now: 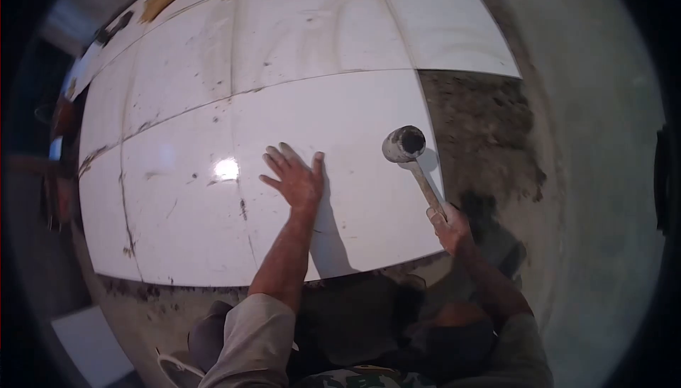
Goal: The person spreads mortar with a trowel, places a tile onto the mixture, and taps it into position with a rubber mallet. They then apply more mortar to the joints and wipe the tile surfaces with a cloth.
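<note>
My right hand grips the wooden handle of a rubber mallet, its dirty, dark-faced head raised over the right part of a white floor tile. With fingers spread, my left hand is over the left part of that tile; it looks to be resting on the surface, though its shadow falls to the right. Along the tile's right edge lies a bed of dark, rough mortar or soil.
More white tiles with dirty joints stretch away to the left and back. At the far left lie a yellow-brown cloth or sponge and dark items. A grey wall rises on the right. A loose white tile piece is at lower left.
</note>
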The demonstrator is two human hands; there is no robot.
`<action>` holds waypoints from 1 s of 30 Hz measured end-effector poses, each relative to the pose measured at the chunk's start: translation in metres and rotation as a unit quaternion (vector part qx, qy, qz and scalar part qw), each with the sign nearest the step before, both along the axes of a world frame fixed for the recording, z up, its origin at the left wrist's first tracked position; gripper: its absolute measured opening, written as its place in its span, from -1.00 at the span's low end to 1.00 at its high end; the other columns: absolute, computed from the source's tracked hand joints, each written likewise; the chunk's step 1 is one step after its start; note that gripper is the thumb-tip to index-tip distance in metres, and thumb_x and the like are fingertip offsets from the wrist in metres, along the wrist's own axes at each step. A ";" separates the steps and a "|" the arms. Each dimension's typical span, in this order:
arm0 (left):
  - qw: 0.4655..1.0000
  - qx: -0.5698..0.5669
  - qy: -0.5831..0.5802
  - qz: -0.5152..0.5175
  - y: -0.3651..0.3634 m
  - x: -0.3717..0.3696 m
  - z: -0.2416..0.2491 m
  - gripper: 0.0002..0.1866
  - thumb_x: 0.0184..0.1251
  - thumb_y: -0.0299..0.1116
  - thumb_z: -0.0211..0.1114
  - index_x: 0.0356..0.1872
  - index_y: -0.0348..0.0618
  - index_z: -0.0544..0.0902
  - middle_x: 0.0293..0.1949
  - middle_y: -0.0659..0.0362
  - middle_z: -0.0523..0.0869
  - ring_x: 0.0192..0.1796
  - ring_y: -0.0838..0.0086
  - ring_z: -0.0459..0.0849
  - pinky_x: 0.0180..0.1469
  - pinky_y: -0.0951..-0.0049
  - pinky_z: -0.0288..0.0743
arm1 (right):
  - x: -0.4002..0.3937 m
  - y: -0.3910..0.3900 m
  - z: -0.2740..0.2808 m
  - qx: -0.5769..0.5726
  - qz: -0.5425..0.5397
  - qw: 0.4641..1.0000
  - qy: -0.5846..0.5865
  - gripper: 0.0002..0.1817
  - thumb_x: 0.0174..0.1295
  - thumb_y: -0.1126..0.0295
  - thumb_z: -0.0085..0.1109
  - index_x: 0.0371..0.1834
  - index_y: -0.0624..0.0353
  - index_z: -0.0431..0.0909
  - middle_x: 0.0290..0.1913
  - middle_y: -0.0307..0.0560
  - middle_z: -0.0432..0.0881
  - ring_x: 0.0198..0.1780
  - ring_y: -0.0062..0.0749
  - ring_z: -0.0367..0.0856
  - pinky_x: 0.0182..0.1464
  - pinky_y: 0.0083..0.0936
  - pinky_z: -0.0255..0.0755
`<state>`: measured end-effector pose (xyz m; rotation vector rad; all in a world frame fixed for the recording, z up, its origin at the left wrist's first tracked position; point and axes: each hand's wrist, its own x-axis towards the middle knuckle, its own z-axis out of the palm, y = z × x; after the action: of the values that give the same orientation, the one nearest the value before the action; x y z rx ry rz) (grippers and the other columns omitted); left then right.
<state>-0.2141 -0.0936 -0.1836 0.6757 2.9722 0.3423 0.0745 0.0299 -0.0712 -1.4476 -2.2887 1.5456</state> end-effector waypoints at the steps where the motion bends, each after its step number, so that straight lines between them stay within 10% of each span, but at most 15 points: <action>1: 1.000 0.005 -0.010 0.001 0.001 0.000 0.000 -0.05 0.34 0.24 0.00 0.44 -0.42 0.03 0.47 -0.30 -0.08 0.53 -0.11 -0.18 0.43 -0.28 -0.35 | -0.019 0.007 -0.011 -0.012 0.029 0.999 0.009 -0.68 0.33 0.17 0.11 -0.34 0.25 0.46 -0.55 0.03 0.50 -0.49 -0.38 0.51 -0.38 -0.35 0.39; 14: 0.998 0.054 -0.012 -0.039 0.000 -0.004 -0.004 -0.07 0.38 0.17 -0.02 0.41 -0.53 -0.03 0.44 -0.35 -0.06 0.52 -0.18 -0.18 0.47 -0.17 -0.25 | -0.145 0.025 -0.055 0.067 0.180 0.979 0.062 -0.70 0.35 0.22 0.09 -0.38 0.25 0.39 -0.59 -0.09 0.43 -0.51 -0.39 0.44 -0.44 -0.33 0.32; 20: 0.998 0.049 -0.016 -0.045 0.000 -0.003 -0.005 -0.07 0.38 0.15 -0.01 0.40 -0.55 -0.04 0.44 -0.37 -0.08 0.52 -0.20 -0.20 0.46 -0.19 -0.29 | -0.154 0.030 -0.022 -0.008 0.133 0.965 0.226 -0.65 0.48 0.11 -0.16 -0.23 0.20 0.39 -0.58 -0.33 0.34 -0.61 -0.73 0.25 -0.58 -0.70 0.20; 30: 0.997 0.062 0.009 -0.036 0.001 -0.003 -0.005 -0.06 0.34 0.16 0.06 0.38 -0.57 0.02 0.42 -0.37 0.00 0.51 -0.19 -0.13 0.45 -0.22 -0.21 | -0.153 0.019 -0.039 -0.126 0.045 0.981 0.141 -0.61 0.44 0.09 -0.14 -0.36 0.21 0.38 -0.66 -0.30 0.33 -0.65 -0.68 0.28 -0.62 -0.60 0.19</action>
<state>-0.2169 -0.0929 -0.1886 0.8011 2.9535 0.5228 -0.0788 0.0484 -0.1098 -1.0873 -2.0811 1.9817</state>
